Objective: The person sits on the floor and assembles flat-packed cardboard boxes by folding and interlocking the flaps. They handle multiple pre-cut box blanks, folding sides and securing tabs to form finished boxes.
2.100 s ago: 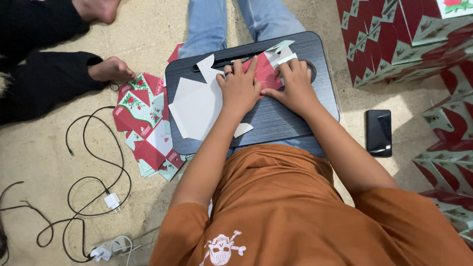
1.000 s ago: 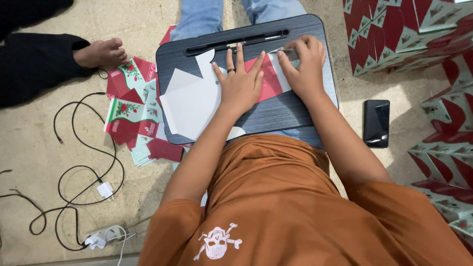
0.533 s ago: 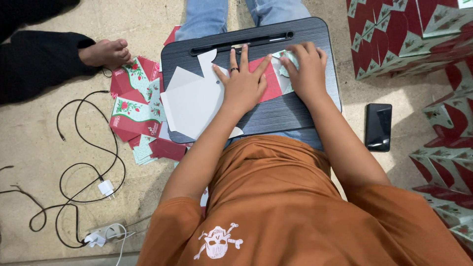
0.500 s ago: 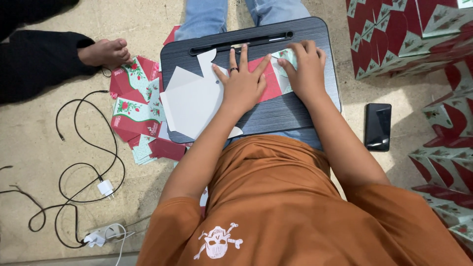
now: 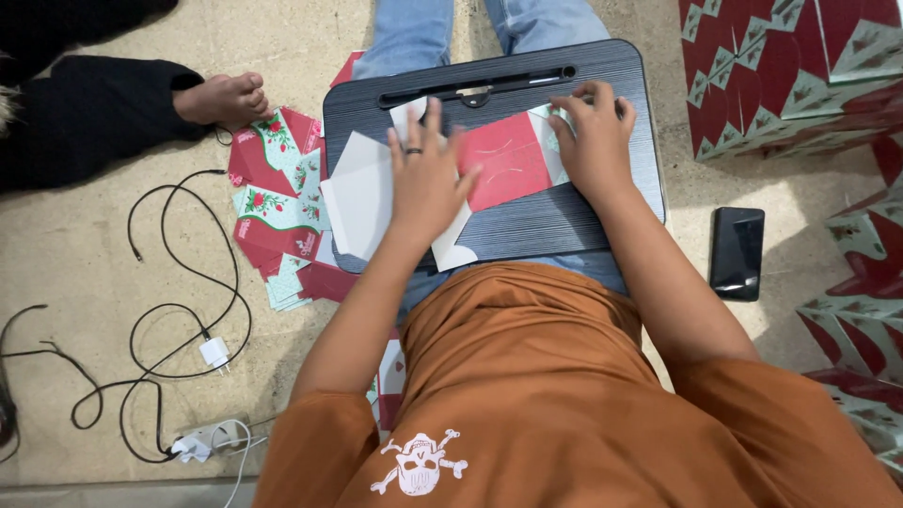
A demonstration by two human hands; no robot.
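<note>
Left hand [image 5: 428, 179]: spread wide and flat, palm down, fingers apart, a ring on one finger. It presses on the flat cardboard box blank [image 5: 442, 183], over the seam between the blank's white panel and its red panel. It grips nothing.

Right hand [image 5: 594, 139]: flat, fingers loosely curved, resting on the far right end of the same blank, covering its pale green printed flap. It holds the card down and does not clasp it.

Box blank: lies unfolded across the middle of the black lap tray [image 5: 555, 221], white side toward the tray's left edge, red panel at centre.

Surface: the tray rests across the person's legs and has a long slot near its far edge.

Surroundings, relative to the tray: a loose pile of red and green printed blanks [image 5: 277, 212] touches its left edge; black cables [image 5: 165, 282] and a white charger [image 5: 214, 353] lie further left on the beige floor. A dark phone [image 5: 736, 252] lies to the right. Stacked folded boxes [image 5: 800, 71] stand at the upper right. Another person's bare foot [image 5: 223, 97] rests at the upper left.
</note>
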